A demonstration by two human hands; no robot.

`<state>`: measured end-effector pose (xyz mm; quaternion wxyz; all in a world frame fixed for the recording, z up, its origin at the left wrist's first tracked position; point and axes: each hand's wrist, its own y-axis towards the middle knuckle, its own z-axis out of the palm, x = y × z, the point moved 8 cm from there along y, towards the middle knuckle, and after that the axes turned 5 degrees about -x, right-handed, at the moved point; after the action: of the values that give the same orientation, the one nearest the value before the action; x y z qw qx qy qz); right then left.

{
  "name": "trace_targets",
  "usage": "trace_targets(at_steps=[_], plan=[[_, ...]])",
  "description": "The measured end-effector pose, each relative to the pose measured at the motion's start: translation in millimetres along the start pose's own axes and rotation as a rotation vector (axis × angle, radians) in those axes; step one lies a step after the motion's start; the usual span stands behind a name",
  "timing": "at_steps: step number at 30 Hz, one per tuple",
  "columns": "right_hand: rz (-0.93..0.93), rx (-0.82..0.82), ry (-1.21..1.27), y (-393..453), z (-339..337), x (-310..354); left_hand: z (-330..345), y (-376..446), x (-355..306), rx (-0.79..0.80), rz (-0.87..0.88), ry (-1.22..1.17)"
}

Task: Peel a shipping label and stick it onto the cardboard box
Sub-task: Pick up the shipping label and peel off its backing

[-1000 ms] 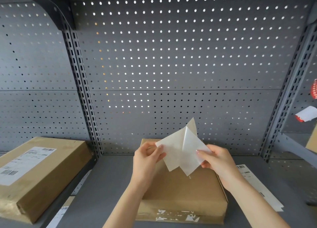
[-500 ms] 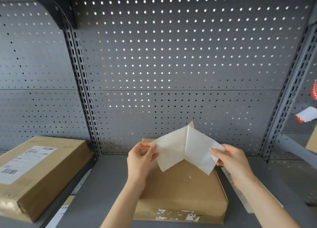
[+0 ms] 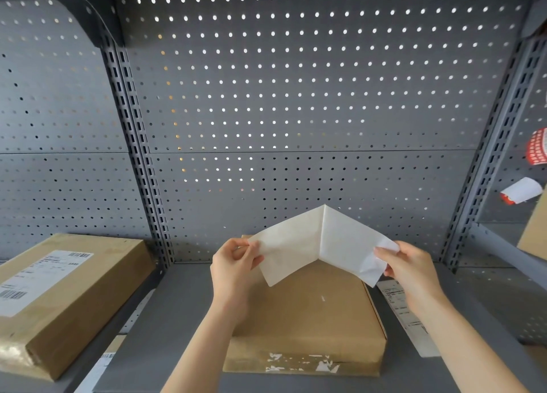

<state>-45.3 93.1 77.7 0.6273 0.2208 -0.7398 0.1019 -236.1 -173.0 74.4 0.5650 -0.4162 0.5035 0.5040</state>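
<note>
A flat brown cardboard box (image 3: 307, 318) lies on the grey shelf in front of me, with torn white tape remnants on its near side. Above its far half I hold a white shipping label with its backing (image 3: 321, 244), spread into a wide inverted V that stays joined at the top peak. My left hand (image 3: 235, 261) pinches the left sheet at its outer edge. My right hand (image 3: 410, 269) pinches the right sheet at its crumpled lower corner. I cannot tell which sheet is the label and which the backing.
A second cardboard box (image 3: 68, 298) with a printed label stands on the shelf at the left. Another printed label sheet (image 3: 407, 315) lies on the shelf right of the box. Perforated grey panels (image 3: 296, 96) form the back wall. Red-and-white label rolls (image 3: 537, 151) hang at right.
My hands have pulled apart, the right one moving right. The two sheets, which overlapped a second ago, have opened into a wide V joined only at the top.
</note>
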Motion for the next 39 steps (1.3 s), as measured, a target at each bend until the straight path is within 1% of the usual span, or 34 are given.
trace_targets(at_steps=[9,20,33,39], plan=[[0.035,-0.067,0.038,5.0,-7.9,-7.3,-4.1,5.1,-2.6,-0.027,0.018,-0.002],[0.063,-0.106,0.046,8.8,-11.6,-12.5,-7.4,9.5,-3.7,-0.053,0.026,0.027],[0.041,-0.134,0.042,7.1,-15.6,-10.1,-10.7,7.8,-6.1,-0.072,0.027,0.032],[0.057,-0.17,0.026,8.4,-24.9,-15.4,-16.2,6.6,-5.8,-0.126,0.032,0.006]])
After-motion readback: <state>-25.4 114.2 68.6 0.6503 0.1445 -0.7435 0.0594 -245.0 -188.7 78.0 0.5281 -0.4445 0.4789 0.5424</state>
